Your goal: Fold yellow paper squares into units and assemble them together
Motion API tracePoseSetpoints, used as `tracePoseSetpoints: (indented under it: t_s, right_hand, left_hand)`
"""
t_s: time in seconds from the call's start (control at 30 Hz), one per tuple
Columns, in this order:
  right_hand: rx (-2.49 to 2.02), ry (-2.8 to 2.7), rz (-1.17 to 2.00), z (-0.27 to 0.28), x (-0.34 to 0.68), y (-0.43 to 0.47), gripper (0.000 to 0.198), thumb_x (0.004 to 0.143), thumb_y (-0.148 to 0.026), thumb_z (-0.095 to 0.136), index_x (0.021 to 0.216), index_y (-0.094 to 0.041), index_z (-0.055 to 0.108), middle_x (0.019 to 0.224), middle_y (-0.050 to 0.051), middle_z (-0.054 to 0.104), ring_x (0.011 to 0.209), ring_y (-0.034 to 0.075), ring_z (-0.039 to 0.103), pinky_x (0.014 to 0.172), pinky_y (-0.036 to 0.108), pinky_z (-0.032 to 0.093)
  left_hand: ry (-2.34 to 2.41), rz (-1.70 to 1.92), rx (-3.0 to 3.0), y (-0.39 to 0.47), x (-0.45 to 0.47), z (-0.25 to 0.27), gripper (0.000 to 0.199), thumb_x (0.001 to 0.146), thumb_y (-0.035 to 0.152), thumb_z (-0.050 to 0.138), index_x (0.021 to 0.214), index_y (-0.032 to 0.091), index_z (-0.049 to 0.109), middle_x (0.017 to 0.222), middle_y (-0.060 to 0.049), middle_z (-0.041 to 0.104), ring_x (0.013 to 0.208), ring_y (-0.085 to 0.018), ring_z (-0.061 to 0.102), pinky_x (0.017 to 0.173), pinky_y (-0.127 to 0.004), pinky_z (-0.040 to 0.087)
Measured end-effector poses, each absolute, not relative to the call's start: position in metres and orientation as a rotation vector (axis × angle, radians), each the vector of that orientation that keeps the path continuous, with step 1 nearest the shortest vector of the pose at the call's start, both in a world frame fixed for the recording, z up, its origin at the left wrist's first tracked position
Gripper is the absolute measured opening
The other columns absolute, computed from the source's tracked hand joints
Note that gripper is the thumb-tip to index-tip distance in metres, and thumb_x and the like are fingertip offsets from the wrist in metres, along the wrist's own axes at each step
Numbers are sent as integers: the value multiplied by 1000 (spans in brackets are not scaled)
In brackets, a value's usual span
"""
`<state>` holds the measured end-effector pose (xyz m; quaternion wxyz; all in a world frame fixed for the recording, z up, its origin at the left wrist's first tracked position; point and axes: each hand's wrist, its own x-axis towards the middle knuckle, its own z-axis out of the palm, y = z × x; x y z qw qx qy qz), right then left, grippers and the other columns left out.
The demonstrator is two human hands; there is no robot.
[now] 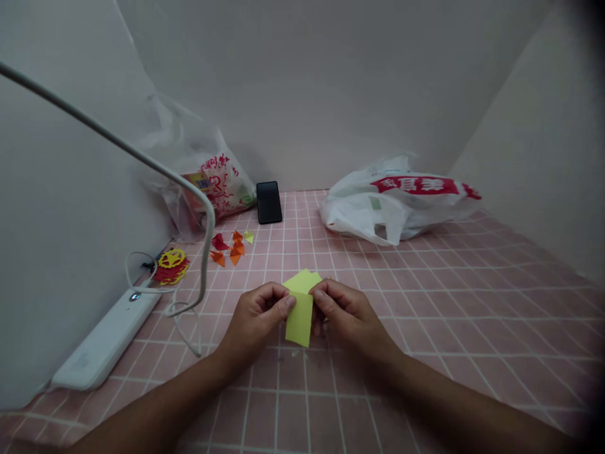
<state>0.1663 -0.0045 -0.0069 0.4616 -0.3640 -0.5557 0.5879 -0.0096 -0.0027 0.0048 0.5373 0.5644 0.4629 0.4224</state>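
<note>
Between my two hands is a small yellow strip of paper [299, 321], held upright near its top corners. My left hand [262, 315] pinches its left edge between thumb and fingers. On the opposite edge, the thumb and fingers of my right hand [343, 315] are closed on the paper. More yellow paper [302, 279] shows just behind the strip; whether it is a separate piece or part of the same one I cannot tell. Beyond my left hand lie several small folded paper pieces [236, 247] in orange, red and yellow.
A white power strip [108, 337] and a looped white cable [207, 252] are at the left. Red and yellow cut-out shapes [171, 267] lie near it. At the back are a black phone [269, 202], a clear plastic bag [220, 183] and a white plastic bag [401, 198] on pink tiles [454, 353].
</note>
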Motion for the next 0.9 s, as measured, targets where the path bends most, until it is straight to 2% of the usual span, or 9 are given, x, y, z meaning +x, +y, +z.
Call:
tracePoseSetpoints:
  t_s: [0.3,0.57,0.7,0.8,0.9]
  right_hand:
    - [-954,-1380,1422,-11,165,-5,23,91,-32,54,72,-19,53,57,-4,55,47,9,50,47,21,39]
    - [-1155,-1700,814,-7,167,-9,22,88,-25,52,67,-20,50,58,-3,51,52,11,47,49,23,35]
    - [-1137,-1769,614,-5,166,-10,21,86,-20,51,65,-19,48,55,-3,48,49,10,45,49,23,32]
    - [-1119,-1789,586,-4,166,-9,22,85,-20,51,63,-20,46,54,-4,47,47,10,43,48,23,31]
    - [-1132,-1752,703,-5,167,-8,23,86,-22,52,64,-20,47,56,-3,49,50,11,46,50,24,33]
  left_hand:
    - [1079,988,1329,-2,-10,4,22,79,34,68,74,14,62,65,3,55,61,-10,48,58,-21,40]
    - [1045,959,1305,-2,-6,3,20,74,32,72,78,14,64,71,1,59,67,-12,53,63,-24,43]
    - [1046,935,1308,-3,-6,3,19,75,31,71,76,14,64,71,1,59,66,-12,53,63,-24,43]
    - [1059,945,1343,-4,-6,4,18,77,30,69,73,14,64,68,2,57,64,-11,51,62,-23,42]
    - [1060,942,1365,-3,-7,3,19,79,32,66,72,14,62,67,2,56,63,-11,50,61,-23,41]
